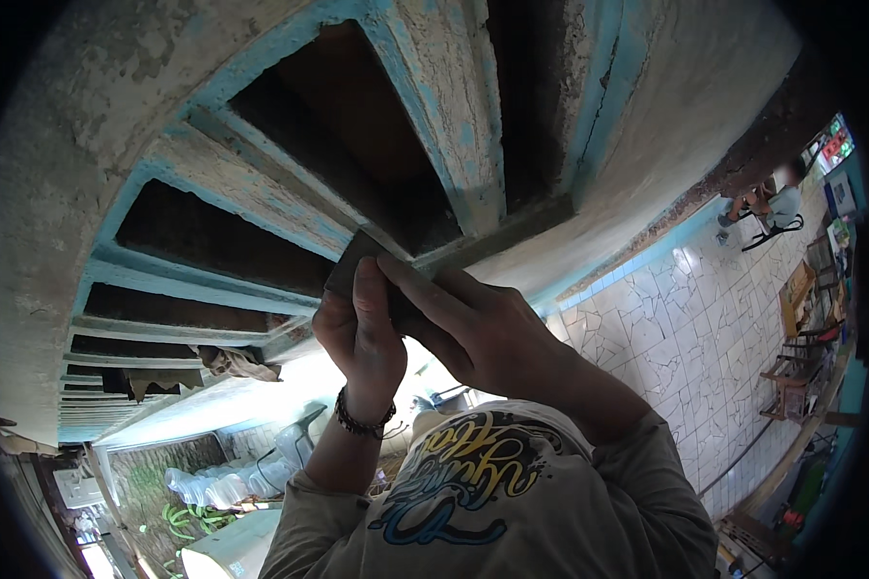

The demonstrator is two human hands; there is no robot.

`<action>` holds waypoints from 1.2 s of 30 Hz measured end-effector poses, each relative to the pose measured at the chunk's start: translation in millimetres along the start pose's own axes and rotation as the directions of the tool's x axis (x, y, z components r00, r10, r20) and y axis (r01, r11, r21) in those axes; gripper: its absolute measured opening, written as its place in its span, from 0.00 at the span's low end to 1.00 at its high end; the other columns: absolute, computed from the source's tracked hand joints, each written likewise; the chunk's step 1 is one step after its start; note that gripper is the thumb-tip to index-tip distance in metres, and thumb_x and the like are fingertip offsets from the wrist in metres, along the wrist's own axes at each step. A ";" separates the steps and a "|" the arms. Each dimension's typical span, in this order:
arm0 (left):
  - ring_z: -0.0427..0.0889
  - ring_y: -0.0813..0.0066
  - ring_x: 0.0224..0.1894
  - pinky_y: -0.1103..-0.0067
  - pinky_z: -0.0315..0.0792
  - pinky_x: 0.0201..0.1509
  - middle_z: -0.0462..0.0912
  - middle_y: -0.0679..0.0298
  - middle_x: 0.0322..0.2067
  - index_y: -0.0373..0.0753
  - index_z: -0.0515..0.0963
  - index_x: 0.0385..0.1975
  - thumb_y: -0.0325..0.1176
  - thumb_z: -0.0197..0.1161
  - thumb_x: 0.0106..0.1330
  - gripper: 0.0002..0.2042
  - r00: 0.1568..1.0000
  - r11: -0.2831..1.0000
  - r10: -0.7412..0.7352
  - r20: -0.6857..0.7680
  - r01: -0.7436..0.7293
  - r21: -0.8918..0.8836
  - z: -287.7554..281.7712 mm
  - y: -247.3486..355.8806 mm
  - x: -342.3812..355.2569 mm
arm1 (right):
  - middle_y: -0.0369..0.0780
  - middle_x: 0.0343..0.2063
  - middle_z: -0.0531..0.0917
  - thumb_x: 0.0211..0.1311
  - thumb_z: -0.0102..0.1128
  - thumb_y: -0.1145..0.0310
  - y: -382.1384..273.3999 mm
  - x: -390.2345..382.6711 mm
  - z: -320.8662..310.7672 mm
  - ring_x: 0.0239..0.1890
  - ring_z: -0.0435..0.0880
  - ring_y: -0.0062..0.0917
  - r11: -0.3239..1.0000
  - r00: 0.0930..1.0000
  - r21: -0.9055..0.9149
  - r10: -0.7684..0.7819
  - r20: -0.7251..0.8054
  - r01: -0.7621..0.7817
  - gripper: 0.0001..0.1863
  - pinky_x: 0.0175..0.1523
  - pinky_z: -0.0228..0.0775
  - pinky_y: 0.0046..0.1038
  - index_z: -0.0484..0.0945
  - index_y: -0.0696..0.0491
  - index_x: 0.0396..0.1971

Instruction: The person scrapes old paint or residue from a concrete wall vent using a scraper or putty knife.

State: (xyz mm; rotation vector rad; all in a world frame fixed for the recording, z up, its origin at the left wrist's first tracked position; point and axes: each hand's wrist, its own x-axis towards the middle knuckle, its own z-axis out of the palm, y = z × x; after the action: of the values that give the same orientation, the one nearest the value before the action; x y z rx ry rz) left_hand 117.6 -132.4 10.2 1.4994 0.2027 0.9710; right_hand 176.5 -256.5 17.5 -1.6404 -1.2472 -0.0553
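Observation:
Both hands are raised against a slatted wooden grille (454, 145) with worn, flaking light-blue paint. Between them is a dark flat piece (348, 265), resembling folded sandpaper, near the lower end of one slat. My left hand (362, 333), with a dark beaded bracelet (365, 415) on its wrist, grips the piece with the thumb on its near face. My right hand (492, 328) comes in from the right, its index finger stretched along the same piece and the other fingers bent around its edge. Part of the piece is hidden behind the fingers.
A brownish cloth (237, 363) hangs from the grille at the left. Below left are a grey plastic chair (302, 434) and clear plastic bundles (222, 485). Wooden chairs (792, 376) line the right side of the tiled floor (657, 328). A person (785, 205) sits farther off.

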 end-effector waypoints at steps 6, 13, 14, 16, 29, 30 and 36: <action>0.68 0.92 0.17 0.91 0.57 0.15 0.76 0.71 0.20 0.34 0.77 0.35 0.33 0.52 0.69 0.10 0.996 0.994 0.092 -0.009 -0.091 0.051 5.9 -5.1 3.5 | 0.44 0.31 0.76 0.53 0.59 0.73 -2.8 3.7 -4.2 0.24 0.81 0.35 0.998 0.998 -0.052 0.040 0.049 -0.037 0.35 0.27 0.76 0.31 0.58 0.53 0.62; 0.63 0.91 0.11 0.90 0.54 0.11 0.72 0.72 0.14 0.37 0.75 0.27 0.35 0.52 0.69 0.11 0.915 0.915 -0.402 -0.037 0.400 -0.048 0.2 -43.7 -36.3 | 0.44 0.30 0.76 0.49 0.58 0.76 22.1 -32.8 12.5 0.19 0.79 0.34 0.964 0.957 -0.178 0.229 0.180 -0.197 0.36 0.22 0.73 0.29 0.59 0.54 0.62; 0.63 0.91 0.11 0.90 0.54 0.11 0.72 0.72 0.14 0.37 0.75 0.27 0.35 0.52 0.69 0.11 0.914 0.914 -0.404 -0.036 0.402 -0.049 0.7 -42.8 -39.2 | 0.45 0.32 0.75 0.49 0.59 0.75 20.8 -36.0 10.4 0.21 0.79 0.34 0.966 0.956 -0.158 0.233 0.180 -0.206 0.35 0.23 0.74 0.30 0.59 0.54 0.61; 0.64 0.91 0.12 0.90 0.55 0.12 0.72 0.72 0.14 0.36 0.76 0.28 0.35 0.52 0.69 0.11 0.967 0.969 -0.241 -0.080 0.235 -0.075 7.5 -23.4 -29.7 | 0.45 0.33 0.75 0.50 0.59 0.75 6.7 -24.8 0.7 0.21 0.80 0.34 0.980 0.976 -0.120 0.173 0.132 -0.157 0.35 0.23 0.74 0.30 0.59 0.54 0.61; 0.63 0.91 0.10 0.88 0.54 0.10 0.72 0.71 0.13 0.37 0.75 0.25 0.37 0.49 0.71 0.14 0.976 0.968 -0.194 -0.098 0.206 0.143 4.2 -28.3 -32.4 | 0.44 0.27 0.75 0.48 0.60 0.75 10.9 -28.6 8.8 0.21 0.79 0.34 0.978 0.972 -0.073 0.202 0.119 -0.195 0.36 0.24 0.74 0.30 0.60 0.54 0.61; 0.63 0.91 0.10 0.88 0.54 0.10 0.71 0.71 0.12 0.37 0.74 0.25 0.36 0.49 0.71 0.14 0.982 0.980 -0.172 -0.081 0.179 0.084 8.3 -21.3 -21.8 | 0.44 0.27 0.75 0.49 0.60 0.75 5.7 -19.9 6.8 0.21 0.79 0.34 0.985 0.984 -0.072 0.165 0.072 -0.160 0.35 0.24 0.74 0.30 0.60 0.54 0.61; 0.64 0.90 0.10 0.88 0.54 0.10 0.71 0.72 0.12 0.36 0.74 0.24 0.35 0.51 0.69 0.13 0.947 0.937 -0.320 -0.035 0.322 0.138 -0.3 -43.3 -38.1 | 0.45 0.29 0.75 0.51 0.59 0.74 24.9 -38.7 21.2 0.21 0.79 0.35 0.958 0.952 -0.099 0.280 0.120 -0.269 0.33 0.24 0.75 0.31 0.61 0.55 0.60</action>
State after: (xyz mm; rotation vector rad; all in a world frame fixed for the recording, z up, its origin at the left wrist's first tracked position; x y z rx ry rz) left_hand 111.3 -147.6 -45.1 1.5306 0.5186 0.7131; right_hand 166.3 -266.0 -31.2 -1.9010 -1.1147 0.1811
